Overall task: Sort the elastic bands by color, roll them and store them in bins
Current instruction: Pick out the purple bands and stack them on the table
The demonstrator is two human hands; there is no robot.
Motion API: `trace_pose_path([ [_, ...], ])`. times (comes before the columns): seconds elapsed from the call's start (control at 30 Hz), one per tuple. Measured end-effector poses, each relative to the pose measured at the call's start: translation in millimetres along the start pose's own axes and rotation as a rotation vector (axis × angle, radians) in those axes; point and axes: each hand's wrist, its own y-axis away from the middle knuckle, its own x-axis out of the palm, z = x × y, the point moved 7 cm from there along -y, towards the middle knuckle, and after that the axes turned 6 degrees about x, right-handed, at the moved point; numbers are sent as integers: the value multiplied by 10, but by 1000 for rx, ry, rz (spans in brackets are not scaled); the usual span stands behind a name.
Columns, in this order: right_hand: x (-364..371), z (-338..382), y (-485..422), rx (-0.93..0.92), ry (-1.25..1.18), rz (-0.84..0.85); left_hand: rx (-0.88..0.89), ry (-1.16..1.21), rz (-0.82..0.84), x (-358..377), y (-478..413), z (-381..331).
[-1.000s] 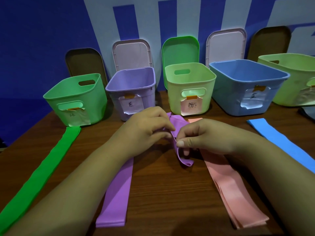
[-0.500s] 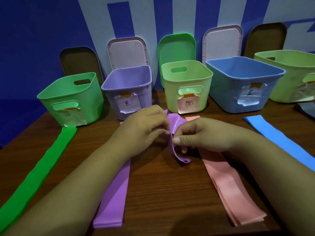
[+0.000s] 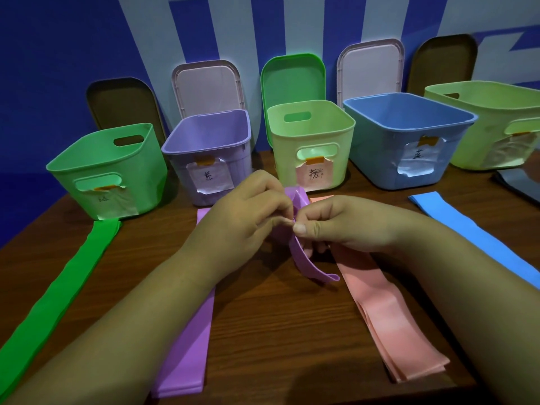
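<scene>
My left hand point(image 3: 248, 211) and my right hand point(image 3: 336, 223) pinch one purple elastic band point(image 3: 304, 258) between them above the table; its loose end curls down to the wood. More purple bands point(image 3: 190, 346) lie flat under my left forearm. A green band point(image 3: 58, 293) stretches along the left, a stack of pink bands point(image 3: 388, 325) lies under my right wrist, and blue bands point(image 3: 467, 229) lie at the right. Behind them stand a green bin point(image 3: 111, 176), a purple bin point(image 3: 210, 147), a pale green bin point(image 3: 312, 141), a blue bin point(image 3: 406, 135) and a large pale green bin point(image 3: 496, 124).
Bin lids point(image 3: 292, 77) lean against the blue and white wall behind the bins. Each bin carries a taped paper label. A dark flat object point(image 3: 520, 185) lies at the far right of the wooden table point(image 3: 277, 331).
Both hands have kept their pinch on the purple band and drawn closer together. The band's hanging end has shifted a little to the right.
</scene>
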Motion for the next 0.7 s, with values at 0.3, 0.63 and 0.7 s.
trace_pose_path([
  [0.3,22,107,59,-29,-96,32,-9,30,-43,-37,-8,-16],
  [0.63,55,0,63,12,-217,-5,55,54,-65,-51,-11,-70],
  [0.7,3,16,80,46,-205,-48,70,41,-40,-36,-12,-91],
])
